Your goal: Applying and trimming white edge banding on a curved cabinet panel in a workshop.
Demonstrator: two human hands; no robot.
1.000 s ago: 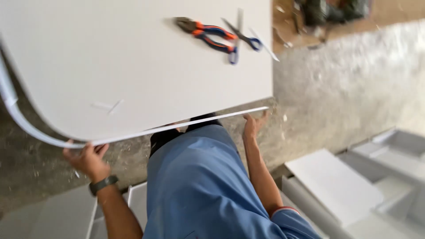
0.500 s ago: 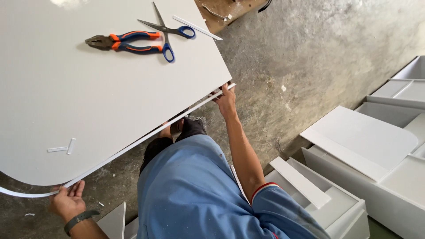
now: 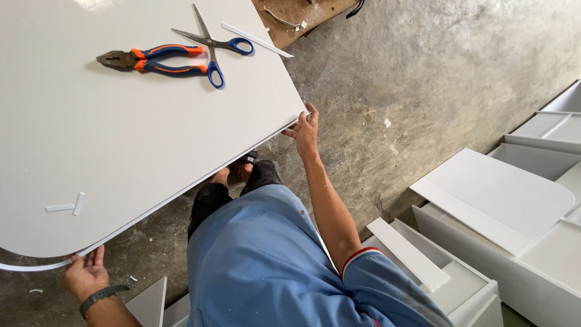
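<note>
A furniture workshop: bare concrete floor (image 3: 436,91); white cabinet panels (image 3: 496,194) (unassembled); pliers (image 3: 151,60) and scissors (image 3: 212,45).
</note>
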